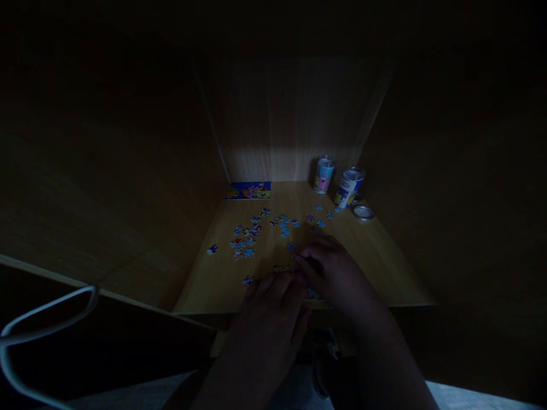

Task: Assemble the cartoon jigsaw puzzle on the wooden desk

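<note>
Near the front edge of a wooden board, my left hand lies palm down with its fingers stretched over a partly joined puzzle, covering much of it. My right hand is beside it, thumb and index finger closed on a small puzzle piece that is mostly hidden. Just beyond those fingertips lies a blue piece. Several loose pieces are scattered to the left, and a joined blue cluster sits in the middle. The light is dim, so details are hard to make out.
At the back right stand two cartoon-printed tins, one tin behind another tin, with a round lid nearby. A finished-looking cartoon strip lies back left. Wooden walls enclose the surface. A white cable loops at lower left.
</note>
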The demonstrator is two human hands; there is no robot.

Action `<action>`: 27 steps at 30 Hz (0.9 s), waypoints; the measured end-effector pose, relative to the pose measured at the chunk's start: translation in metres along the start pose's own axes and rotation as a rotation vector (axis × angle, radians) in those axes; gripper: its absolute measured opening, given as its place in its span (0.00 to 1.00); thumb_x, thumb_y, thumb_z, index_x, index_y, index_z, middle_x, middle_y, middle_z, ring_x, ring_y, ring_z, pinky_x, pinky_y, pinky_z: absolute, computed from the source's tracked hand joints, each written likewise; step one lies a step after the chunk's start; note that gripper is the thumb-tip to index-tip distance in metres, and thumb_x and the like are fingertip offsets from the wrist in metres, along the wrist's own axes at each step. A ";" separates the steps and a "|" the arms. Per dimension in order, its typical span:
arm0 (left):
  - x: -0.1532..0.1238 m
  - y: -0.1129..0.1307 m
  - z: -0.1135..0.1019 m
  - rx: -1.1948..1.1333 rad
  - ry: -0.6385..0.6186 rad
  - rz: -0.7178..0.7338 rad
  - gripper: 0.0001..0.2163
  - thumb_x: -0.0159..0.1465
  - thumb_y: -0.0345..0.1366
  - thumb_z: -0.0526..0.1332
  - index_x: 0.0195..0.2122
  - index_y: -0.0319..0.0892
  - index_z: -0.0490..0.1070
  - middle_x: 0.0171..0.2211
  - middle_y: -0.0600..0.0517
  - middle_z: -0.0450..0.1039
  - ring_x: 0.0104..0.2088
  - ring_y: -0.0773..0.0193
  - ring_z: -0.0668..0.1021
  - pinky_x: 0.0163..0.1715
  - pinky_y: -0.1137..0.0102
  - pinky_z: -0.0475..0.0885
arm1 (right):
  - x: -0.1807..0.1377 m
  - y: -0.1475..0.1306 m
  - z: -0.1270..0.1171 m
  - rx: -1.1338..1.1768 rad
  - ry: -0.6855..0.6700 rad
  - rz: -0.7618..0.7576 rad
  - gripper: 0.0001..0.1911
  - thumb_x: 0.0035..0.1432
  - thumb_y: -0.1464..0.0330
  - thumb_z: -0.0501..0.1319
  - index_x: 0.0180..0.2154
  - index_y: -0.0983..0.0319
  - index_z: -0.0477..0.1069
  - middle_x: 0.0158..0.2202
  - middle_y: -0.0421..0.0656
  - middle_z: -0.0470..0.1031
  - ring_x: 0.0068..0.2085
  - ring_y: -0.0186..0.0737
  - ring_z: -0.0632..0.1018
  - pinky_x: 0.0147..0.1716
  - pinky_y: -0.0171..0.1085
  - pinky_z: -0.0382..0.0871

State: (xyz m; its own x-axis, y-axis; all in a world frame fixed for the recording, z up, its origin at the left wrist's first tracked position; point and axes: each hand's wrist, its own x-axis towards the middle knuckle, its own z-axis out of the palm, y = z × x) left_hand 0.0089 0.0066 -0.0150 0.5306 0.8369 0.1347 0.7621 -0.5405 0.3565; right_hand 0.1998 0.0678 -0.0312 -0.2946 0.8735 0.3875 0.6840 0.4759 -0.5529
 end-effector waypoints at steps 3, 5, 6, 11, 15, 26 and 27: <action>0.001 0.000 0.001 0.006 -0.001 -0.001 0.16 0.70 0.29 0.64 0.58 0.45 0.71 0.57 0.48 0.74 0.57 0.48 0.76 0.60 0.44 0.73 | 0.000 0.000 0.001 -0.010 0.002 0.006 0.11 0.70 0.69 0.64 0.32 0.58 0.76 0.35 0.41 0.79 0.41 0.43 0.77 0.46 0.44 0.68; 0.001 0.000 0.000 0.003 0.004 0.004 0.16 0.70 0.28 0.65 0.58 0.45 0.71 0.57 0.48 0.74 0.57 0.48 0.75 0.60 0.44 0.73 | -0.001 0.001 0.001 -0.014 0.002 0.010 0.11 0.70 0.69 0.64 0.32 0.58 0.76 0.34 0.41 0.79 0.41 0.42 0.77 0.46 0.43 0.68; 0.002 0.001 0.000 -0.002 0.007 0.005 0.16 0.70 0.28 0.65 0.58 0.46 0.71 0.57 0.49 0.74 0.57 0.48 0.75 0.60 0.44 0.73 | -0.001 0.001 0.002 -0.015 0.002 0.011 0.11 0.70 0.69 0.64 0.32 0.58 0.76 0.34 0.41 0.79 0.41 0.42 0.77 0.46 0.43 0.68; 0.004 0.001 -0.002 -0.016 0.007 -0.002 0.13 0.69 0.29 0.66 0.53 0.46 0.72 0.54 0.49 0.75 0.55 0.48 0.75 0.57 0.45 0.73 | -0.002 0.003 0.002 -0.028 0.001 0.007 0.08 0.69 0.69 0.65 0.34 0.58 0.77 0.35 0.42 0.79 0.42 0.43 0.77 0.46 0.43 0.68; 0.010 -0.003 0.002 -0.051 0.025 0.012 0.10 0.68 0.33 0.69 0.50 0.46 0.73 0.53 0.48 0.74 0.54 0.47 0.75 0.55 0.47 0.73 | -0.001 0.004 0.003 -0.037 -0.004 0.006 0.10 0.70 0.69 0.64 0.33 0.58 0.76 0.34 0.41 0.79 0.41 0.43 0.77 0.46 0.43 0.68; 0.013 -0.002 0.008 -0.086 0.043 0.014 0.11 0.68 0.36 0.71 0.49 0.45 0.73 0.53 0.48 0.74 0.54 0.47 0.75 0.56 0.47 0.73 | -0.001 0.003 0.003 -0.042 -0.004 0.019 0.10 0.71 0.68 0.64 0.33 0.59 0.76 0.34 0.41 0.78 0.41 0.42 0.76 0.47 0.44 0.68; 0.013 -0.002 0.008 -0.071 0.034 0.009 0.11 0.69 0.36 0.70 0.49 0.45 0.73 0.54 0.48 0.74 0.54 0.47 0.75 0.57 0.46 0.73 | -0.001 0.003 0.003 -0.042 -0.002 0.019 0.10 0.71 0.68 0.64 0.33 0.59 0.76 0.35 0.41 0.78 0.41 0.42 0.76 0.47 0.44 0.68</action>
State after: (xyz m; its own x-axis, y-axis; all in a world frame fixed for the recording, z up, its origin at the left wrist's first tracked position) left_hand 0.0170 0.0175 -0.0212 0.5234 0.8350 0.1696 0.7283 -0.5418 0.4197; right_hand 0.2003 0.0683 -0.0352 -0.2828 0.8827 0.3753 0.7169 0.4545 -0.5287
